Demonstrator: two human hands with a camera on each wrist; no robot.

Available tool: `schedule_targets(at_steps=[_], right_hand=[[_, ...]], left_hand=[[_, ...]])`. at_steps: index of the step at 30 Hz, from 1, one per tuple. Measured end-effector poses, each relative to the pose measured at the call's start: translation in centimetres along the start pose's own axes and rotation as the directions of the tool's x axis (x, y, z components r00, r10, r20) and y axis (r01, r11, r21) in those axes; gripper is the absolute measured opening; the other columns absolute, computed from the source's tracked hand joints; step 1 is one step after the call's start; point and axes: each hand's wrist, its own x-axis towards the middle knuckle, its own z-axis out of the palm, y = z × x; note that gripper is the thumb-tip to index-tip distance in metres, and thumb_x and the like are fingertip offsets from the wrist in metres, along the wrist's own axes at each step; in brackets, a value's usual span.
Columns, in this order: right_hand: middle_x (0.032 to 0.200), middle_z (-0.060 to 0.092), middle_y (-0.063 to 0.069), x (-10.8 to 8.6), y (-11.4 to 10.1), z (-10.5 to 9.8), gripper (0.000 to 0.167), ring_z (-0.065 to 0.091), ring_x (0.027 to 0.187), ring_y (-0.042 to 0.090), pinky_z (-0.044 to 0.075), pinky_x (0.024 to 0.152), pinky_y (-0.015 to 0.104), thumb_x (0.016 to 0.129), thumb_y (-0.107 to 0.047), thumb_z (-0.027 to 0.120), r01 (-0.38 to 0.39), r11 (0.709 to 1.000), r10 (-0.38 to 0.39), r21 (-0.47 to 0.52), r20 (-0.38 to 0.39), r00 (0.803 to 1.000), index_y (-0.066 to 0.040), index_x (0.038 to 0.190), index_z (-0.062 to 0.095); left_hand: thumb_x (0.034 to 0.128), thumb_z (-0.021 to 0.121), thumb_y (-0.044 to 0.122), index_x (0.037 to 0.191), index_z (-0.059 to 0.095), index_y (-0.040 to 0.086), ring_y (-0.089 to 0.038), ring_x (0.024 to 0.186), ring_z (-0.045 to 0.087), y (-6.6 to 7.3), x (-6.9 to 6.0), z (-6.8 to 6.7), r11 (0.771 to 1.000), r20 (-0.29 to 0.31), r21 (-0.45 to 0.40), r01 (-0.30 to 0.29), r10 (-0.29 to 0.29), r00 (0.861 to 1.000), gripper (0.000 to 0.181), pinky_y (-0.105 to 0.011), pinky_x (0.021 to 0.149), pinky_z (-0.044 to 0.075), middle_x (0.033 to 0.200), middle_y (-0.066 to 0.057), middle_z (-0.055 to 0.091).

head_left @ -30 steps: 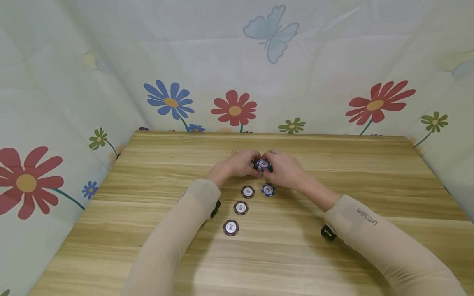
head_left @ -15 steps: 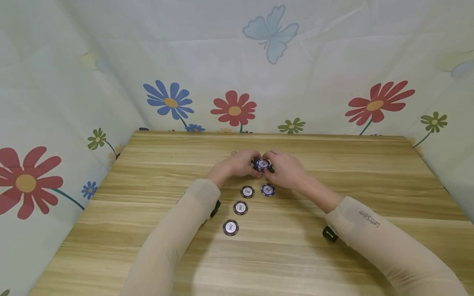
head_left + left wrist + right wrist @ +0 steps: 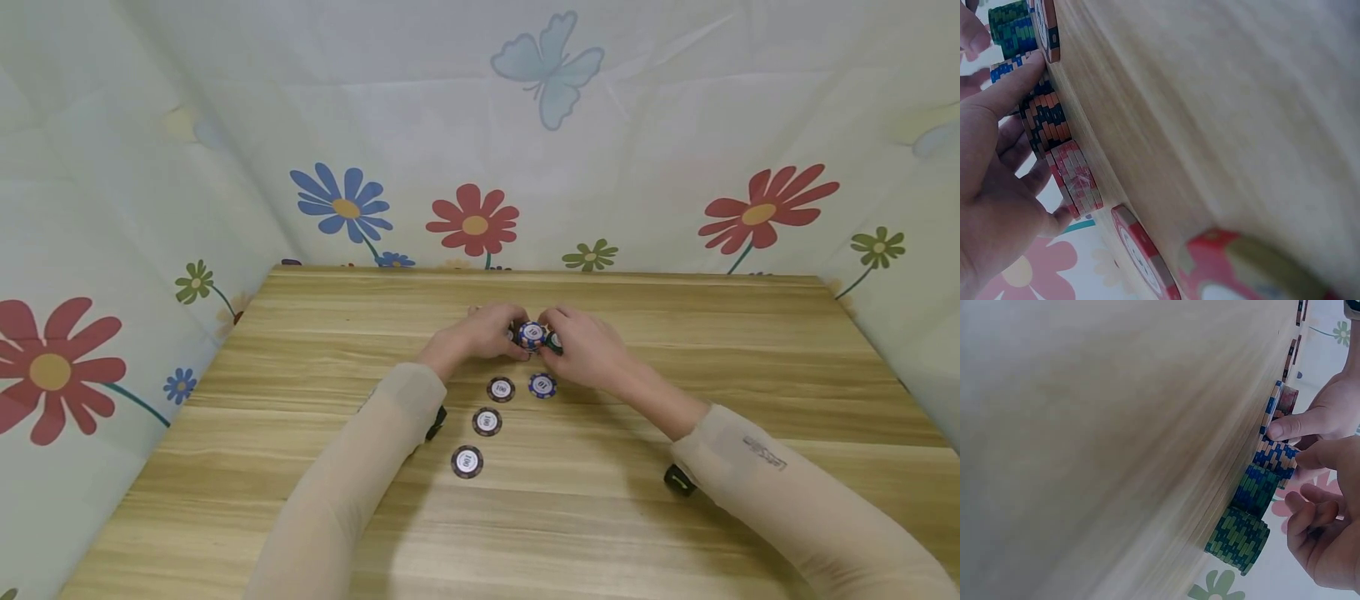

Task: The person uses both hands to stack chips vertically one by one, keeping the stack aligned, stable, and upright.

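Note:
Fingers and thumb of my left hand (image 3: 487,330) bracket a stack of blue poker chips (image 3: 532,335) marked 10. In the left wrist view, the thumb presses the blue stack's side, while other fingers reach behind black-and-orange chips (image 3: 1050,125) and a red chip stack (image 3: 1077,178). My right hand (image 3: 588,346) is at the blue stack's right, beside a green chip stack (image 3: 554,342). One right fingertip is at the blue stack's top in the right wrist view; its other fingers hang loosely curled. Two green stacks (image 3: 1238,540) stand in the row there.
Three loose black chips marked 100 (image 3: 487,422) lie in a slanting line on the wooden table (image 3: 570,533). A loose blue chip (image 3: 543,385) lies in front of the stacks. Loose red chips (image 3: 1144,253) appear near the left wrist. A flowered curtain (image 3: 637,167) hangs behind.
My right hand has drawn slightly right, away from the blue stack, so more of the green stack shows between. The left hand has stayed in place.

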Motion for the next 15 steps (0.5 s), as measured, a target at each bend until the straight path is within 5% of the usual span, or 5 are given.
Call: schedule_targets(at_steps=[15], right_hand=[[0.076,0.065,-0.002,-1.4,-0.4,-0.8,0.013,0.056,0.063,0.011,0.05,0.058,0.032,0.086,-0.014,0.077,0.053,0.999,-0.052,-0.002,0.131,0.99,-0.006,0.095,0.072]], left_hand=[[0.0903,0.082,0.031,0.124,0.065,0.01,-0.018,0.108,0.058,0.0,-0.1,0.1,1.0,0.002,0.003,0.007,-0.007,1.0,0.043,-0.064,0.111,0.024,0.116,-0.001,0.067]])
